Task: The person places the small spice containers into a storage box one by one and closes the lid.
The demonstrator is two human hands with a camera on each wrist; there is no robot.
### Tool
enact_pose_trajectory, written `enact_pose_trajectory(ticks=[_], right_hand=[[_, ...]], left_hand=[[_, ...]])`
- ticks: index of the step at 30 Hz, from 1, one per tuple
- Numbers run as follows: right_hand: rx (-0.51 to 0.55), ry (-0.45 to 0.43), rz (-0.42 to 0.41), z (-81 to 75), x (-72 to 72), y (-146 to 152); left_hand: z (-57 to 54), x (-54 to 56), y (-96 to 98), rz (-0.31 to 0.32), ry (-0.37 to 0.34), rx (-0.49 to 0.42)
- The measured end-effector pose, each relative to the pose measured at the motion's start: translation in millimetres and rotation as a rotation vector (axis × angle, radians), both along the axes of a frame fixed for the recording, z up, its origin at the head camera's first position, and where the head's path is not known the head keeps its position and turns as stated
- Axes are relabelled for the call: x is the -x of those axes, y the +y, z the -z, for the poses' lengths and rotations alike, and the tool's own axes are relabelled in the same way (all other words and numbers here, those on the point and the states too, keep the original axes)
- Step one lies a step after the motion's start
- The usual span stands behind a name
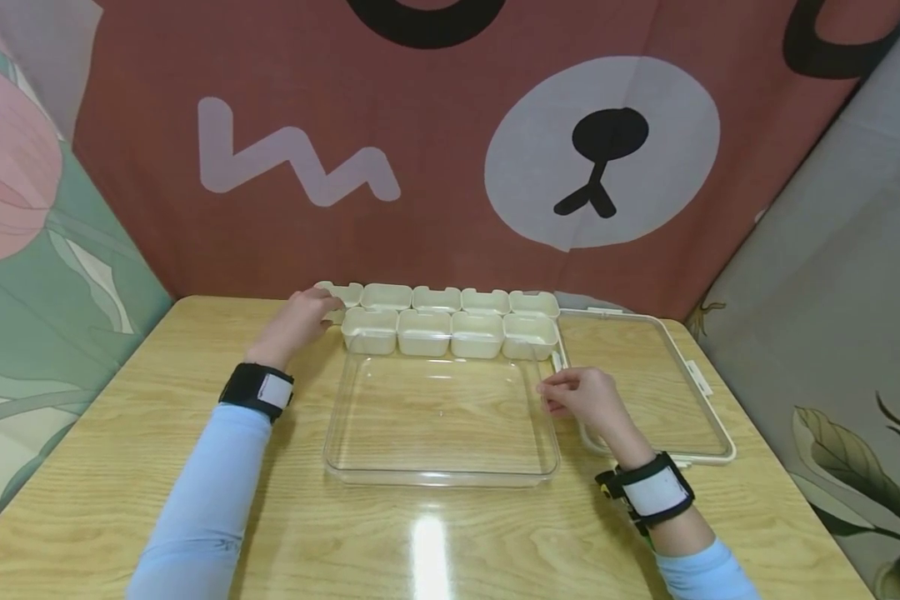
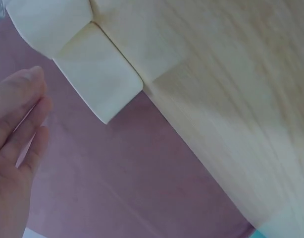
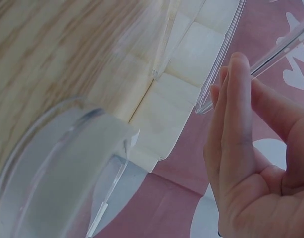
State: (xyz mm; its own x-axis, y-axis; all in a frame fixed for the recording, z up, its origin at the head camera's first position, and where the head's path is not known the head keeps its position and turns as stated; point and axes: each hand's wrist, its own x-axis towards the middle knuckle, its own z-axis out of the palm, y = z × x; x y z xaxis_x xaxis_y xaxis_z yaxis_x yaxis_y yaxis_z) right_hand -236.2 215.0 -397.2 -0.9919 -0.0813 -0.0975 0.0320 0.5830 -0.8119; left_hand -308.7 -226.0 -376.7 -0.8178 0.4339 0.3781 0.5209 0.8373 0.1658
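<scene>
A clear rectangular plastic box (image 1: pixel 441 477) rests on the table in front of two rows of small cream cups (image 1: pixel 423 335). My right hand (image 1: pixel 587 404) pinches the box's right rim; in the right wrist view its thumb and fingers (image 3: pixel 237 106) meet on the clear edge. At the left end of the rows, my left hand (image 1: pixel 294 327) reaches over the end cups, partly covering them. The left wrist view has this hand (image 2: pixel 16 134) with lightly bent fingers beside a cream cup (image 2: pixel 100 72), a gap showing between them.
A clear lid with a pale frame (image 1: pixel 708 457) and side clips lies to the right of the box. The wooden table (image 1: pixel 120 475) ends at a brown cloth (image 1: pixel 285 242) hanging behind the cups. Patterned cloths hang at both sides.
</scene>
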Motion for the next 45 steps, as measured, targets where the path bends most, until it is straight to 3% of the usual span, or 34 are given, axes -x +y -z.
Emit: enact_pose_trajectory(ticks=[8, 14, 19, 24, 37, 45], right_hand=[[0.001, 0.008, 0.005, -3.5, -1.4, 0.9], [-0.007, 0.009, 0.012, -3.3, -1.8, 0.5], [-0.012, 0.015, 0.011, -2.2, -1.5, 0.7], [-0.016, 0.018, 0.015, -2.1, -1.7, 1.3], [-0.002, 0.015, -0.010, -0.9, -0.4, 0.1], [-0.016, 0.016, -0.004, 0.1, -0.6, -1.4]], left_hand=[[1.8, 2.1, 10.7, 0.049, -0.046, 0.053], [9.4, 2.8, 14.6, 0.135, 0.010, 0.095], [15.4, 4.8, 14.9, 0.158, 0.070, 0.122], [13.3, 4.1, 17.8, 0.192, 0.046, 0.094], [19.8, 1.3, 17.2, 0.124, -0.097, -0.004], [22.4, 1.0, 15.7, 0.101, -0.120, -0.039]])
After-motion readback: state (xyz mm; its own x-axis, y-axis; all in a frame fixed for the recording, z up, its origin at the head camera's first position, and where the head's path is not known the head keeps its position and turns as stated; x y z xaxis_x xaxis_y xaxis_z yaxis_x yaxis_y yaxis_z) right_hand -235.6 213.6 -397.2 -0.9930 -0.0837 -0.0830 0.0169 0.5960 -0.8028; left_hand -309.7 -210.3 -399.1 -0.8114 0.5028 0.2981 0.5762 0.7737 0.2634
